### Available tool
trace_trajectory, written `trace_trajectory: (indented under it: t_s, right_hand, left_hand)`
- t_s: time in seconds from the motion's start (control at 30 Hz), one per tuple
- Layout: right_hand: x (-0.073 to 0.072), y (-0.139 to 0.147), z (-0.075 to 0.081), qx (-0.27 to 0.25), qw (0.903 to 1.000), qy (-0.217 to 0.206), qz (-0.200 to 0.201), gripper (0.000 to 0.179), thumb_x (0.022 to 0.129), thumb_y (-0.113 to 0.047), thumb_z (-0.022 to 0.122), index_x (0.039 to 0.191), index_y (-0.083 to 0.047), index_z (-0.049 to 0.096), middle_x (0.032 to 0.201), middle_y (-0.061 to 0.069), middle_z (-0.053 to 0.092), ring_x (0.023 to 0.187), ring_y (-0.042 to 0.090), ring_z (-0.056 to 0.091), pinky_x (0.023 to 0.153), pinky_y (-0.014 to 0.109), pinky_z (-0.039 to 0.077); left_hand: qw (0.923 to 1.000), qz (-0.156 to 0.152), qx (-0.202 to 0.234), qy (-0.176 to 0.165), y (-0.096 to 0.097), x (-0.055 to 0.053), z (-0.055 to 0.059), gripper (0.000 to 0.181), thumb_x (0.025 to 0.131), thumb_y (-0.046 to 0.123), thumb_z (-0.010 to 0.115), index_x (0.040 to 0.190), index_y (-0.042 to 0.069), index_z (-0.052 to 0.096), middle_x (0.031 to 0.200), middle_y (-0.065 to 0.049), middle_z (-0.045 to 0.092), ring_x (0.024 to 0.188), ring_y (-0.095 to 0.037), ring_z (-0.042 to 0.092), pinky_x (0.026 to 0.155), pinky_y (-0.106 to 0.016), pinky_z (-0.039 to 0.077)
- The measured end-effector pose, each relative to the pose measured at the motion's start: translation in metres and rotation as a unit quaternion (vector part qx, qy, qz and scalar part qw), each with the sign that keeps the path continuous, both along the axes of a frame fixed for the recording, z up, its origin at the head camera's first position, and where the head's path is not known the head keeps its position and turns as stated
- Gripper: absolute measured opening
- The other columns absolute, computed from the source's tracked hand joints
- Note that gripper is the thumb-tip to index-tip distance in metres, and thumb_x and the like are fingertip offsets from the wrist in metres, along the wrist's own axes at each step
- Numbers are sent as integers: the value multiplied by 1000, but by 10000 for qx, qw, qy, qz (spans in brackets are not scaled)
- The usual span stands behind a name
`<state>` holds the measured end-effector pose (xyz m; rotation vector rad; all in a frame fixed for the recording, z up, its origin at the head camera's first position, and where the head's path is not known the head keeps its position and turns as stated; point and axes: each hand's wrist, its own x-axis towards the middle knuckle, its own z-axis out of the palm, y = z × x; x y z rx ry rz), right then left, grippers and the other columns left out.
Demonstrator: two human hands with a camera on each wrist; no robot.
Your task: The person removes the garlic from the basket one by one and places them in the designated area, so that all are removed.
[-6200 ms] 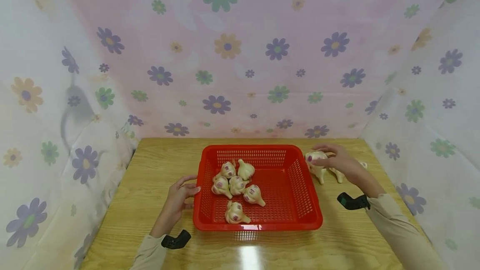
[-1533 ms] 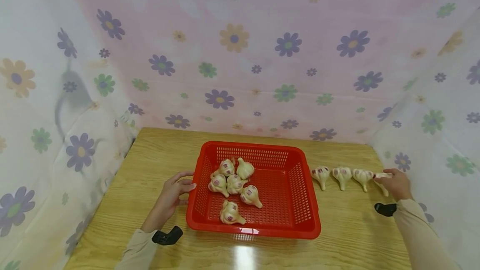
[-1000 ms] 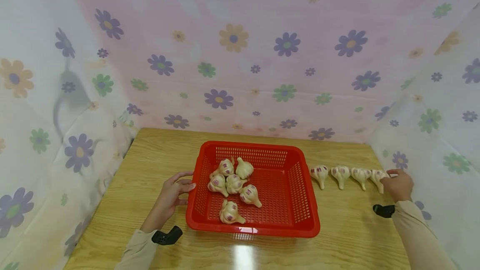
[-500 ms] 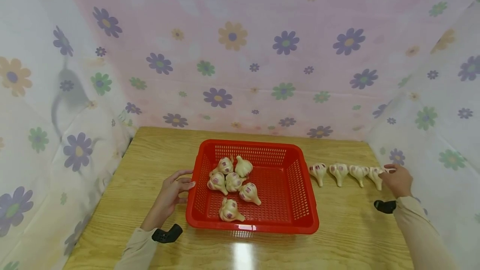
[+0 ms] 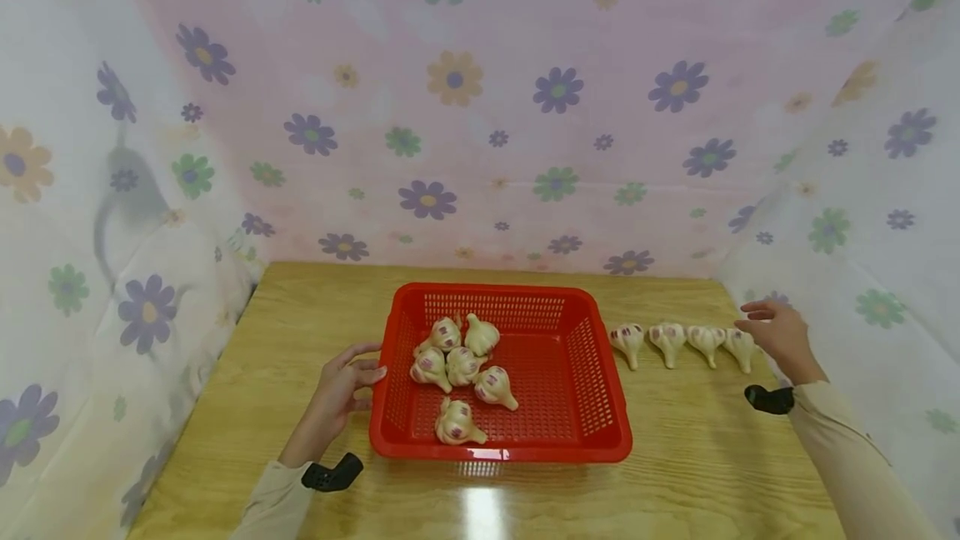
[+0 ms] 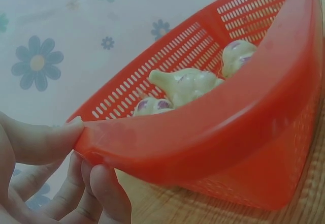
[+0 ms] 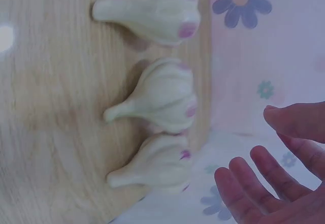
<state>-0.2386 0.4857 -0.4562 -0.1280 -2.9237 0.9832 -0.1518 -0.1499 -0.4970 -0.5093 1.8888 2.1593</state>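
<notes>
A red plastic basket (image 5: 501,454) stands on the table, holding several garlic bulbs (image 5: 493,386) in its left half. My left hand (image 5: 333,398) pinches the basket's left rim; in the left wrist view the thumb (image 6: 48,140) lies on top and the fingers are below. Right of the basket, more garlic bulbs lie in a row, stems toward me. The rightmost bulb (image 5: 740,346) is closest to my right hand (image 5: 783,340), which hovers beside it with nothing in its grasp. In the right wrist view the right fingers (image 7: 269,176) are apart from the rightmost bulb (image 7: 152,163).
The wooden table (image 5: 300,315) meets a flowered cloth (image 5: 487,107) at the back and on both sides. The leftmost bulb (image 5: 627,342) of the row lies close to the basket's right wall. Light reflects off the table in front of the basket.
Earlier my right hand held a bulb near the basket's right side. Later it was at the row's right end, shifting the last bulb leftward. Now it has let go and risen. Left hand unchanged.
</notes>
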Motion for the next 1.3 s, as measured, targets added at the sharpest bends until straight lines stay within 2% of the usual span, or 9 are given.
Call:
trace_trajectory:
  t_s: [0.3,0.4,0.5,0.6,0.7,0.8,0.93,1.07,1.3]
  right_hand:
    - [0,-38,23,-165,9983,113,550,43,96,-24,55,123,9,50,118,33,50,96,41,55,62,28,51]
    - [1,-51,32,-137,9973,180,705,41,96,-25,56,122,7,52,117,30,52,89,19,59,64,27,51]
    - [2,-64,39,-214,9957,251,870,40,96,-24,57,121,6,53,116,29,54,81,-5,53,66,27,52]
    - [3,-77,45,-423,9930,282,1065,39,95,-22,58,122,6,52,116,28,54,79,-14,49,67,25,52]
    - [3,-90,50,-553,9898,303,1281,37,96,-22,57,122,4,53,115,25,54,83,-10,52,68,22,50]
    - [2,-104,54,-560,9875,264,1450,35,96,-23,57,120,2,55,115,23,56,93,12,60,74,32,52]
    - [2,-122,58,-492,9853,174,1626,33,96,-24,57,118,1,56,117,22,56,103,40,57,79,49,50]
    - [4,-139,60,-511,9812,90,1857,32,95,-25,58,117,-2,56,118,19,56,105,39,56,80,52,49]
    - [8,-168,62,-576,9743,-43,2176,31,93,-24,61,118,-6,58,118,15,57,105,33,57,76,45,51]
  left_hand:
    - [10000,-47,42,70,-1,2,-3,49,86,6,65,133,8,50,100,-9,60,79,-20,61,62,-40,54]
    - [10000,-40,32,80,-2,1,-3,50,86,5,65,133,9,50,98,-8,60,78,-20,61,62,-40,54]
    - [10000,-36,34,81,-2,0,-2,51,86,5,65,134,9,50,96,-7,61,78,-20,61,61,-41,54]
    - [9999,-40,49,88,-1,0,-1,51,85,5,66,134,9,50,96,-7,61,79,-20,62,61,-41,54]
    - [10000,-2,53,75,-1,1,-1,51,85,5,66,133,9,51,96,-7,61,79,-20,61,61,-40,54]
    - [10000,49,40,60,-2,1,-2,50,84,6,67,132,9,52,96,-7,61,79,-20,62,60,-39,54]
    - [9999,70,5,77,-2,2,-2,48,85,6,66,131,10,54,97,-7,61,79,-21,62,60,-39,54]
    - [9999,39,5,92,-1,3,-3,48,85,6,66,131,10,53,98,-8,61,79,-21,63,60,-39,54]
    - [9999,67,-61,116,0,2,-4,47,86,6,65,131,11,54,99,-7,61,80,-21,61,59,-38,53]
